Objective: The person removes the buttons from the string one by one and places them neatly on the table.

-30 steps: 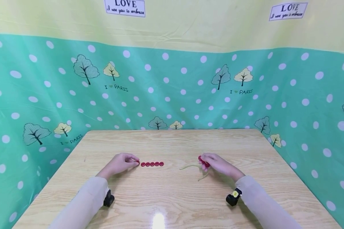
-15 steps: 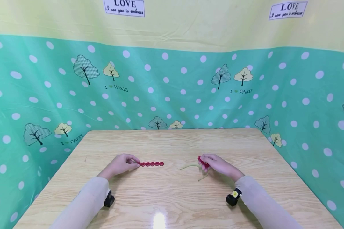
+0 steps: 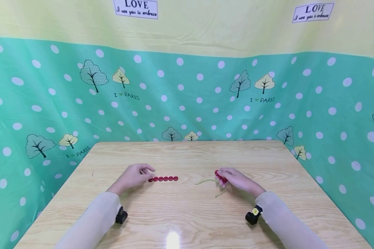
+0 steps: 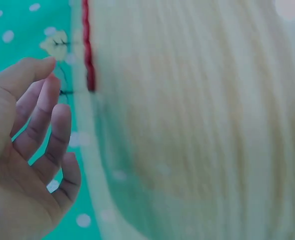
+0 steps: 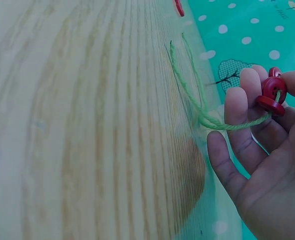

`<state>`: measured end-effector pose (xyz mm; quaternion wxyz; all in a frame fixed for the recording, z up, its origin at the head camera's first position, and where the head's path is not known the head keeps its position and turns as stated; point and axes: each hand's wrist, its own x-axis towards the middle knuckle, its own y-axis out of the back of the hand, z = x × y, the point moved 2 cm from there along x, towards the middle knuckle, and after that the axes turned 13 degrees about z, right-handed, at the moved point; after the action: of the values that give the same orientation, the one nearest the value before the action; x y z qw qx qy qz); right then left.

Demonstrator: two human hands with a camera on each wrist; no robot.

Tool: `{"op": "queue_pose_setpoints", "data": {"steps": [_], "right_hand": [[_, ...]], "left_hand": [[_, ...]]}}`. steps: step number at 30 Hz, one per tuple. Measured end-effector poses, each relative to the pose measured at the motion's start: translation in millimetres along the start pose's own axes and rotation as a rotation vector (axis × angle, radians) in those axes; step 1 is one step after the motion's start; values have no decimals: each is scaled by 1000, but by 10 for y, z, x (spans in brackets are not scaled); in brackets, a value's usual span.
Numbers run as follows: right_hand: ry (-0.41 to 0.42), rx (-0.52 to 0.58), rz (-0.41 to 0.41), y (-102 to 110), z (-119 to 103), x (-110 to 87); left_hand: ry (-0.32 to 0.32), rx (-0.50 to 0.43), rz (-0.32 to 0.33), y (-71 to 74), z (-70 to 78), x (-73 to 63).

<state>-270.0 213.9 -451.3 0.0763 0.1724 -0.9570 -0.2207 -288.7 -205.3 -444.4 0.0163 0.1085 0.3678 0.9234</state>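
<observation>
A row of several round red buttons lies flat on the wooden table, side by side. At the row's left end is my left hand, its fingers loosely bent with nothing between them. In the left wrist view the hand is apart from the end of the row. My right hand pinches a few red buttons between thumb and fingers, right of the row. A green string runs through a button hole, and its two ends trail down toward the table.
The light wooden table ends at a green polka-dot cloth printed with trees, behind and at both sides. Black wrist cameras are strapped under both sleeves. A bright light reflection shows near the table's front.
The left hand sets a red button against the left end of the row, lets go and lifts slightly, fingers loosening. The right hand holds its buttons and string in the same place.
</observation>
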Motion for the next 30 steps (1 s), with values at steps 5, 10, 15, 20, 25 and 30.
{"op": "queue_pose_setpoints", "data": {"steps": [5, 10, 15, 20, 25, 30], "right_hand": [[-7, 5, -5, -16, -16, -9], [-4, 14, -11, -32, -25, -5], [5, 7, -12, -47, -47, 2], [5, -7, -14, -62, -68, -3], [3, -2, -16, -77, -62, 0], [0, 15, -20, -90, -57, 10]], "left_hand": [[-84, -46, -11, -68, 230, 15], [-143, -80, -39, -180, 459, 12], [-184, -112, -75, -320, 638, 2], [-202, -180, -121, -480, 784, 8], [-255, -187, -145, -648, 938, 26], [-298, -185, -173, -798, 1109, 33]]}}
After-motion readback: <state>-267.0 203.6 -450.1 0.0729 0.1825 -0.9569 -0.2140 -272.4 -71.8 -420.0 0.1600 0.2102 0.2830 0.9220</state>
